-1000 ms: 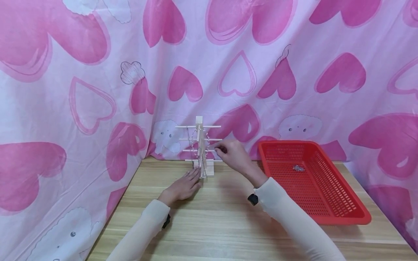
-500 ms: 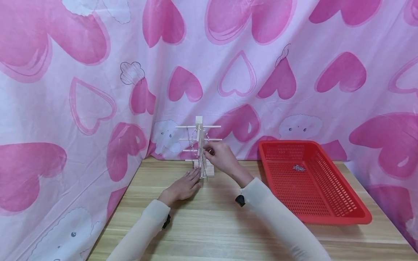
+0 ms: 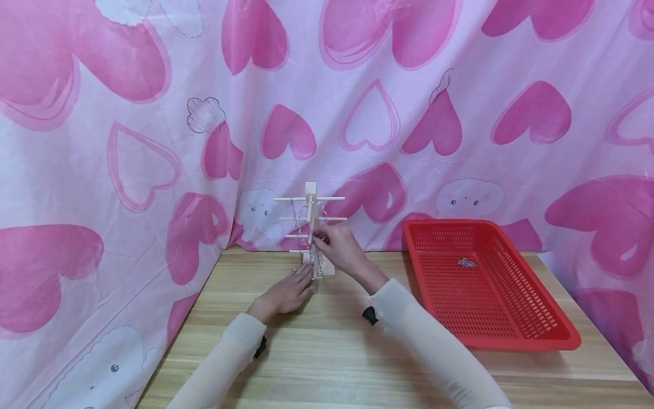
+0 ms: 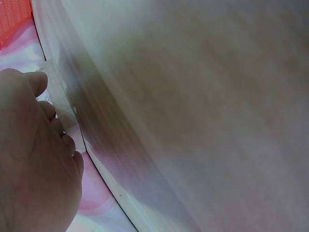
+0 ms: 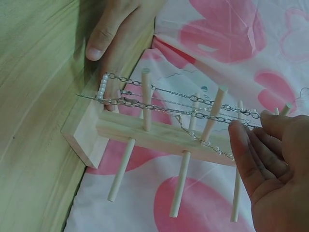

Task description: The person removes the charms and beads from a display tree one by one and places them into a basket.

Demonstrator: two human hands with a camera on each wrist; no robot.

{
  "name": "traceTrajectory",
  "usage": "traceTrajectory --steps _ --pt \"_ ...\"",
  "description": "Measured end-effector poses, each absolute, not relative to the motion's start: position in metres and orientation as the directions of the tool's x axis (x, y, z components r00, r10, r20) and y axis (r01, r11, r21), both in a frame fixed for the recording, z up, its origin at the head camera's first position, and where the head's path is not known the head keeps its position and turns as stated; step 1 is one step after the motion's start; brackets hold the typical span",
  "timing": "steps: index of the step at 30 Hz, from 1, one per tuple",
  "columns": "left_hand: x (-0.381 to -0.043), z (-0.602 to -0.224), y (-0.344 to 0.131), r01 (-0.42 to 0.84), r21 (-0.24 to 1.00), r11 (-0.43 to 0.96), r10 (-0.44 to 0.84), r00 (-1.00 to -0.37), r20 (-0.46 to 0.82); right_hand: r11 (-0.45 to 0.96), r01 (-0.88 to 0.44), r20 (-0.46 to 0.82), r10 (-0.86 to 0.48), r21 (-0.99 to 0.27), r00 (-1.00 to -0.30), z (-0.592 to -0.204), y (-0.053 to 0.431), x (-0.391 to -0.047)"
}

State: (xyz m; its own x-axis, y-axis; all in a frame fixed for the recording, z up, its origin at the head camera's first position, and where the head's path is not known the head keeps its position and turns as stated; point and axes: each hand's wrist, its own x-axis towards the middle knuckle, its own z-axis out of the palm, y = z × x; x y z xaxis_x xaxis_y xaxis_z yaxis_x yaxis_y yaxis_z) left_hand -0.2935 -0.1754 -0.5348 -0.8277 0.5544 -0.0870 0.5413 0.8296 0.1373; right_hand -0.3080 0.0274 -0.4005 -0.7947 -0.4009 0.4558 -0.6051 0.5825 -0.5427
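Note:
A wooden peg stand (image 3: 310, 188) with a post and thin side pegs stands at the back of the table, necklaces hanging on it. My right hand (image 3: 342, 248) is at the front of the post. In the right wrist view, thumb and fingers of the right hand (image 5: 285, 159) pinch a silver chain necklace (image 5: 215, 117), its strands running along the pegs toward the base. A row of white pearls (image 5: 102, 88) shows at the low end. My left hand (image 3: 283, 292) lies with extended fingers at the stand's base; the left wrist view shows this hand (image 4: 36, 159) from the palm side.
Right of the stand, a red plastic basket (image 3: 516, 344) holds a small silvery heap (image 3: 466, 263). A pink heart-print cloth (image 3: 288, 132) hangs behind and at both sides of the wooden table (image 3: 327, 352).
My right hand has moved left, from beside the peg tips on the right to the front of the post. The left hand has stayed at the base.

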Motion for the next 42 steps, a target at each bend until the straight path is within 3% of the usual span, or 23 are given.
traceTrajectory --steps 8,42 --pt "-0.2930 -0.5328 -0.1750 0.551 0.152 0.821 0.566 -0.821 -0.075 0.569 -0.594 0.466 -0.372 -0.569 -0.803 -0.4039 0.0267 -0.3091" --pt "-0.2921 -0.5323 -0.1740 0.527 0.170 0.832 0.546 -0.833 -0.091 0.505 -0.683 0.592 -0.358 -0.528 -0.722 -0.3991 0.0308 -0.3068"
